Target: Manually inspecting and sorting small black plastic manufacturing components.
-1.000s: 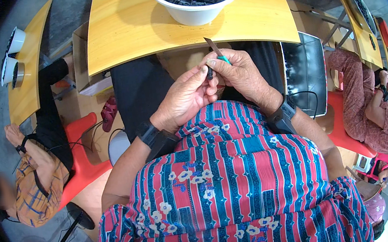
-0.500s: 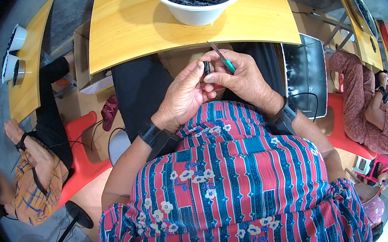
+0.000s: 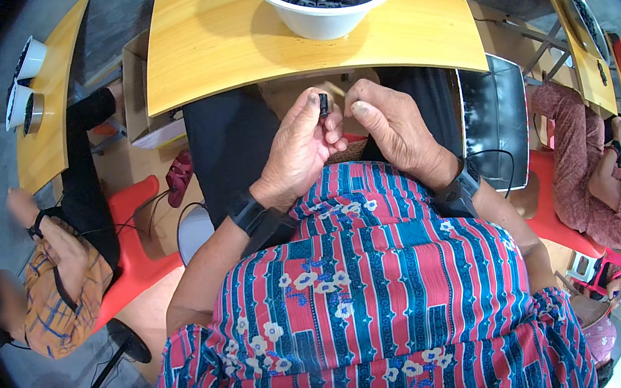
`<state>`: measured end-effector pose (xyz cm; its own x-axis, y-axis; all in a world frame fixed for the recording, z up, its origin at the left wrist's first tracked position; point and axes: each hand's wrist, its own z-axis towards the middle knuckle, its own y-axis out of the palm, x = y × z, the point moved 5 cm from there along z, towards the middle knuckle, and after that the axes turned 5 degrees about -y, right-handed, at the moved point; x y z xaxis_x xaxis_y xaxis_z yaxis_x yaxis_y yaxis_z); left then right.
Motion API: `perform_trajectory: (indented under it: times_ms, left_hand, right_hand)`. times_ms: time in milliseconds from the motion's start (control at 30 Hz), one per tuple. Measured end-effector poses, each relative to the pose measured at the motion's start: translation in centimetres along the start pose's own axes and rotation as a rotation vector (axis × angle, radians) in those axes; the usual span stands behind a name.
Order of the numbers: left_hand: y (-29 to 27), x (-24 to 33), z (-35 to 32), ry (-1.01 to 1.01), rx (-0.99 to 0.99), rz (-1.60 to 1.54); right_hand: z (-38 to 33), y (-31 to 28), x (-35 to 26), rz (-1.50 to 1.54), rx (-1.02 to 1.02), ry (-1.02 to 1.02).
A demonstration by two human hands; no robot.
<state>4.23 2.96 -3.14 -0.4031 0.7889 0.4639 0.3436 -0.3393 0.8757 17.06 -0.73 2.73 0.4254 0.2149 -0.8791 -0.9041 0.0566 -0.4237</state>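
Just left hand (image 3: 298, 149) pinching small black part (image 3: 323, 104)

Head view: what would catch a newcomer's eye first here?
The left hand pinches a small black part upright at centre, with the right hand close beside it. Just above, a white bowl heaped with black pieces sits at the far edge of the yellow table.

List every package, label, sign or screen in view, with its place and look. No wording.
Cardboard box: left of the table, on the floor, open-topped, plain brown with a pale front.
Black panel: right of the table, flat, glossy, rectangular; whether it is a screen cannot be told.
No labels or signs show.
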Motion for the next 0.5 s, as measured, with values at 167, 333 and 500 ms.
perform_trajectory:
  times_ms: [167,333,500]
  left_hand:
    - [0.3,0.3,0.0,0.006,0.156,0.069]
    - [0.3,0.5,-0.2,0.026,0.09,0.065]
    - [0.5,0.7,-0.2,0.046,0.061,0.069]
  right_hand:
    - [-0.1,1.0,-0.4,-0.225,-0.09,-0.059]
    - [0.2,1.2,-0.9,-0.387,-0.112,-0.109]
    - [0.2,1.2,-1.2,-0.464,-0.114,-0.128]
